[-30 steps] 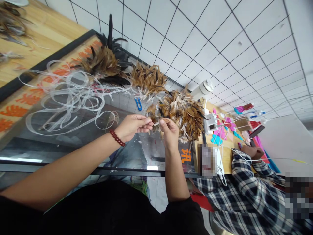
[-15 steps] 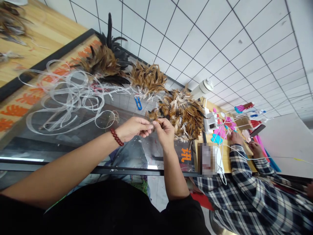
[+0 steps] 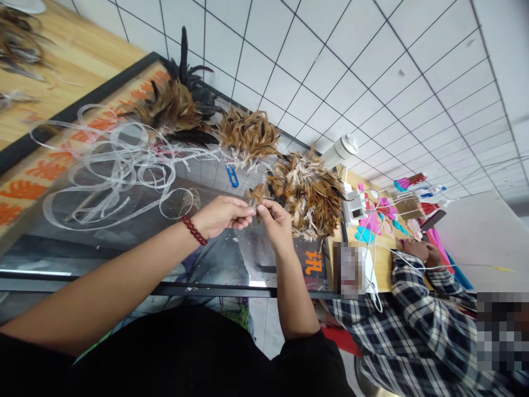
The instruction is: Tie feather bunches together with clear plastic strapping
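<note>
My left hand [image 3: 223, 215], with a red bead bracelet [image 3: 194, 230] on its wrist, pinches the stem end of a small bunch of brown feathers [image 3: 258, 194]. My right hand [image 3: 276, 223] meets it fingertip to fingertip and pinches the same bunch. Both hands hover over a glass tabletop [image 3: 136, 220]. Just beyond my right hand lies a large pile of brown and white feathers [image 3: 309, 190]. What wraps the stems is too small to make out.
A tangle of clear plastic strips [image 3: 111, 165] lies to the left. Two more feather clusters [image 3: 248, 135] and small blue snips [image 3: 232, 175] sit behind. A white bottle [image 3: 341, 151] stands beyond. A person in a plaid shirt [image 3: 413, 331] works at the right among coloured paper pieces [image 3: 372, 220].
My hands have stayed together on the feather bunch, shifting only slightly. The person at the right has drawn a hand back from the coloured pieces toward the body.
</note>
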`<state>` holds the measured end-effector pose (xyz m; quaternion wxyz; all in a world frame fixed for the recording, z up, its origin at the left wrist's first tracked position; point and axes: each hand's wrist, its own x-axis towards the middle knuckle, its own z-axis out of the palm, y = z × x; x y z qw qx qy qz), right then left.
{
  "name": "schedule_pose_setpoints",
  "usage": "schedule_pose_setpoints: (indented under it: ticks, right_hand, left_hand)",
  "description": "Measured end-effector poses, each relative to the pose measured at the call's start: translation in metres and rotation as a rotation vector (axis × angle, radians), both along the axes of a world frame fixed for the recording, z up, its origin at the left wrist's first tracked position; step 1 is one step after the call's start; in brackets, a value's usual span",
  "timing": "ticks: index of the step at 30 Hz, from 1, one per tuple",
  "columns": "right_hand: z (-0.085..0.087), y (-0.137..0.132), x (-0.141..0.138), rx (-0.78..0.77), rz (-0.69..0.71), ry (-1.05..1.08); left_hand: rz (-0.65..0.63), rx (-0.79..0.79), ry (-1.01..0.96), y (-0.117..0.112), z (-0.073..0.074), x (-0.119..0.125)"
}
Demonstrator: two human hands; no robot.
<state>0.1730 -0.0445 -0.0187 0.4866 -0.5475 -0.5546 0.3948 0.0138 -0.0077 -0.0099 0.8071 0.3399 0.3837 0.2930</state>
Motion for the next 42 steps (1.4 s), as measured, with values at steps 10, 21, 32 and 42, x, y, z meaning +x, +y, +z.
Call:
schedule_pose_setpoints:
  ticks: [10,21,32,42]
  right_hand:
    - [0.003,0.000,-0.001,-0.203,-0.015,0.316]
    - [-0.003,0.002,-0.001,-0.006,-0.107,0.040]
    - [0.005,-0.009,0.003,0.044,0.153,-0.842]
    - [0.004,0.011,-0.014,0.050,-0.188,-0.304]
  left_hand:
    - [-0.205,0.046,-0.015,-0.008,0.004,0.002]
    - [0.142,0.104,-0.020,-0.005,-0.001,0.004]
    - [0.555,0.048,-0.168,0.012,-0.006,-0.003]
    - [0.456,0.127,-0.136,0.013,-0.008,-0.001]
